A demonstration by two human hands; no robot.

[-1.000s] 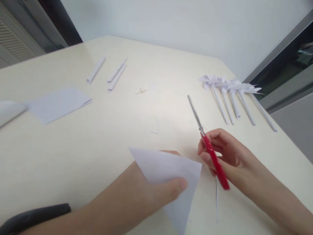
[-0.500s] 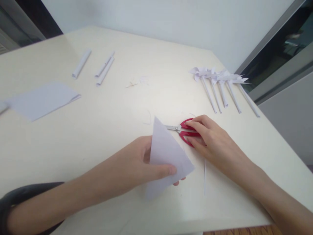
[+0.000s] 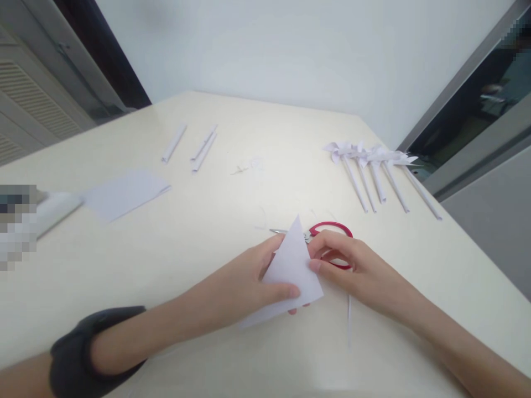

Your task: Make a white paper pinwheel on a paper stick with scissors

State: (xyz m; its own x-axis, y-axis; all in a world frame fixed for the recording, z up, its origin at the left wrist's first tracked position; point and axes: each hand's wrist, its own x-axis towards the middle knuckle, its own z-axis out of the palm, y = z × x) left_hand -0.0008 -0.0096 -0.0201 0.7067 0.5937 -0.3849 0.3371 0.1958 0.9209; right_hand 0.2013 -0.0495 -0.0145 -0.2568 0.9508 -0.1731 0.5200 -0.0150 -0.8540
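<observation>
My left hand [image 3: 267, 276] grips a white sheet of paper [image 3: 292, 260] that shows a pointed, triangular shape. Its thumb lies across the front, and fingertips show under the lower edge. At the paper's right edge, my right hand [image 3: 338, 257] has its thumb and fingers closed in a pinch on the sheet. Behind the right hand and the paper, red-handled scissors [image 3: 332, 225] lie on the table, blades pointing left and partly covered.
Several paper pinwheels on rolled sticks [image 3: 373, 160] lie at the right. Rolled paper tubes [image 3: 203, 149] and flat paper sheets [image 3: 128, 193] are on the left. Thin paper scraps [image 3: 240, 169] lie mid-table, and a narrow strip [image 3: 349, 320] is near my right wrist.
My right hand has let go of the scissors and moved left to the paper's edge. The scissors now rest on the table. The view has tilted up and shifted left.
</observation>
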